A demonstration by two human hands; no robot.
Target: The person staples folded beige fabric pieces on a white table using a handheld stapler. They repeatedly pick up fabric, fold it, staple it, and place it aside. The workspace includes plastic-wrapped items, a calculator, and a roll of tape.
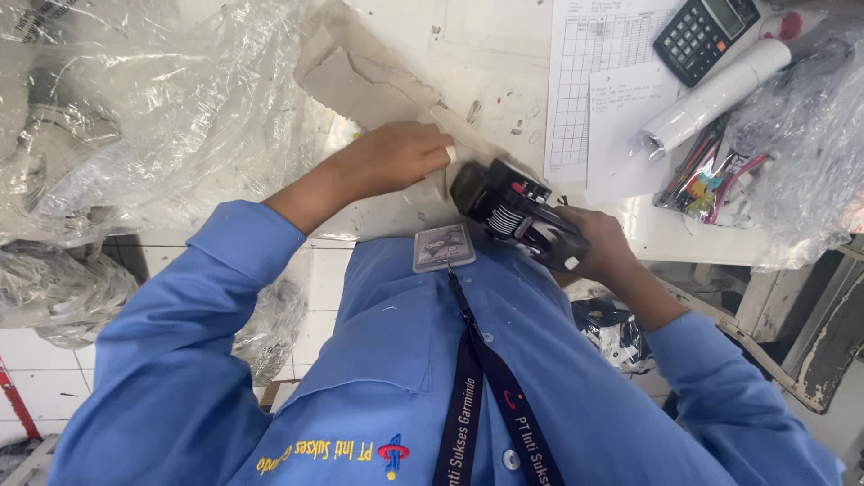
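My right hand (605, 245) grips a black label gun (511, 209) with red and white marks, its head pressed down at the near edge of the white table (490, 63). My left hand (396, 157) lies with fingers curled on a beige flat piece of card or fabric (360, 76), its fingertips touching a small white tag right beside the gun's head. Both arms wear blue sleeves. An ID badge (443, 247) on a dark lanyard hangs at my chest just below the gun.
Crumpled clear plastic sheeting (153, 117) covers the left of the table. At the back right lie printed grid sheets (589, 63), a black calculator (705, 34), a white paper roll (720, 94) and a plastic bag of coloured items (711, 175). White floor tiles show below.
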